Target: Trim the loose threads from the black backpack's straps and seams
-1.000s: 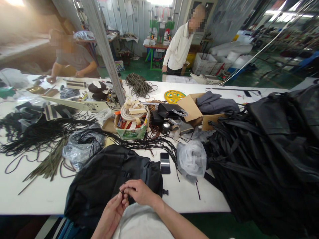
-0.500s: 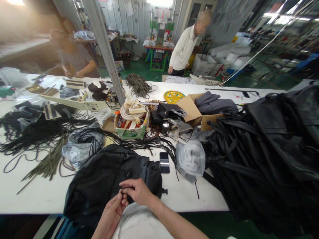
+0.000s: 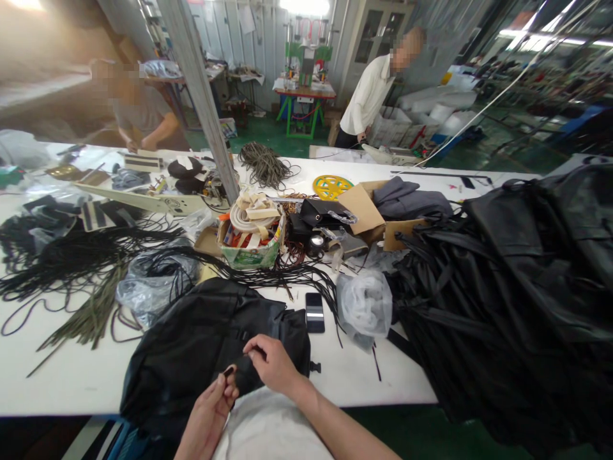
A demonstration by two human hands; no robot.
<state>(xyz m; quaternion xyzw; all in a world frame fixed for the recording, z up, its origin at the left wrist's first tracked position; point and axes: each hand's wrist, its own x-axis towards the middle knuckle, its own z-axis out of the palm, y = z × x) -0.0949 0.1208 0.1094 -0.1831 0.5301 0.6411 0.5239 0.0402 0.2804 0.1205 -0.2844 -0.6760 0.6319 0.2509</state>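
Left hand [image 3: 211, 409]: fingertips pinch a small black cord end.
Right hand [image 3: 272, 367]: fingers pinch the black bag [image 3: 191, 351] edge.

1. Bare table [image 3: 71, 377] lies open left of the bag [image 3: 191, 351].
2. Cords [image 3: 86, 268] clutter the far left.
3. A phone [image 3: 315, 312] and plastic wrap [image 3: 366, 306] crowd the right.
4. A black pile [image 3: 517, 287] blocks the right side.
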